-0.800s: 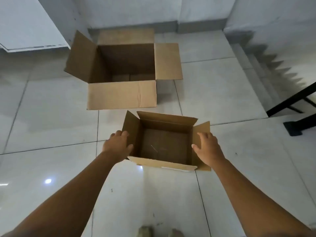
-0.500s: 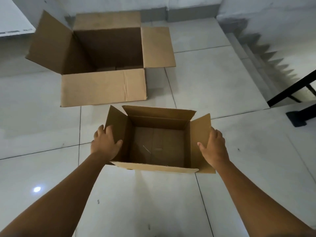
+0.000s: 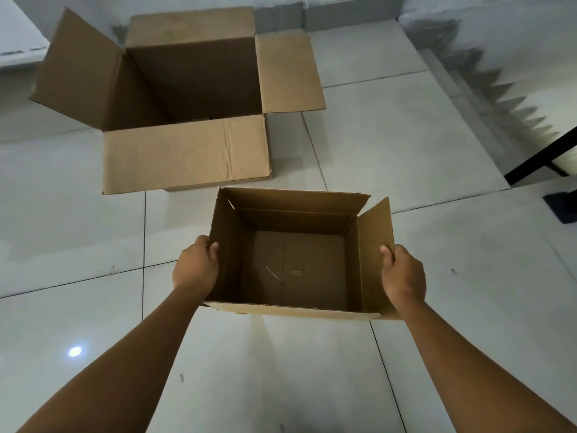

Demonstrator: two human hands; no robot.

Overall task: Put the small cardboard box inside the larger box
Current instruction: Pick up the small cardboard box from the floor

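The small cardboard box (image 3: 296,264) is open-topped and empty, with its flaps standing up. My left hand (image 3: 196,265) grips its left wall, thumb over the rim. My right hand (image 3: 402,273) grips its right flap the same way. Both hands hold it in front of me, above the tiled floor. The larger box (image 3: 187,151) stands on the floor beyond it and to the left, all flaps folded outward, its dark inside empty as far as I can see.
Pale floor tiles (image 3: 406,126) surround both boxes. A staircase (image 3: 505,98) descends at the right, with a black railing base (image 3: 559,207) near its top. A grey wall and skirting (image 3: 343,14) run behind the larger box.
The small box has come up off the floor and closer to me, and both hands have closed around its sides. The larger box now appears nearer and bigger in view.
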